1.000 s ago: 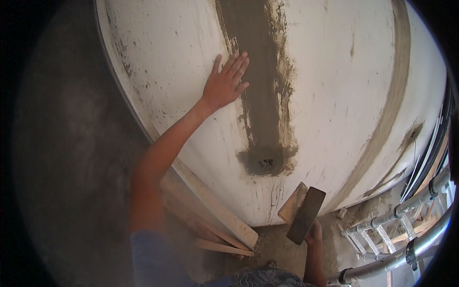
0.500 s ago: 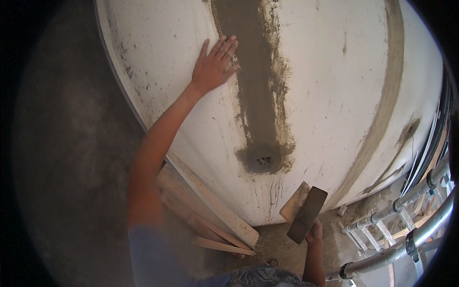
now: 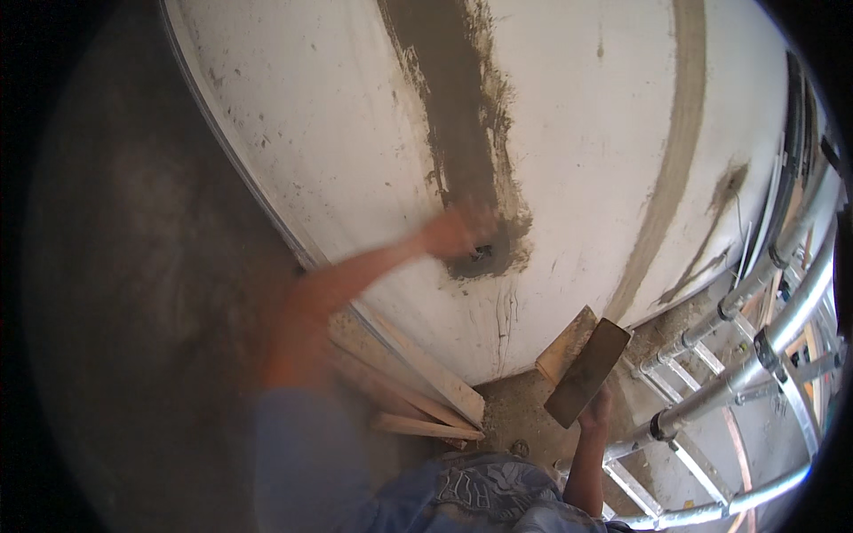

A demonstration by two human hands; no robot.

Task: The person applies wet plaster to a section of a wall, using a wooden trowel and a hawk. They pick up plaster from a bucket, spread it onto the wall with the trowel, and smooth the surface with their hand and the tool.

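Observation:
My left hand point(image 3: 462, 229) is blurred by motion. It is in front of the lower end of a wide strip of damp grey plaster point(image 3: 458, 133) on the white wall point(image 3: 569, 142), close to a small rough hole point(image 3: 481, 254). Whether it touches the plaster I cannot tell. Low on the right, my right hand point(image 3: 599, 409) is closed on a plastering trowel with a flat, dark rectangular blade point(image 3: 588, 373). Just behind the blade shows a pale, wood-coloured flat piece point(image 3: 567, 343); whether the hand holds that too is hidden.
Wooden boards point(image 3: 435, 391) lean at the wall's left corner. A metal ladder point(image 3: 711, 400) stands close on my right. Further right on the wall run a second plaster strip point(image 3: 666, 178) and a small patch with a wire point(image 3: 730, 186).
My left hand has dropped from the upper left edge of the plaster strip to its lower end by the hole. The view has shifted a little; the trowel stays in my right hand.

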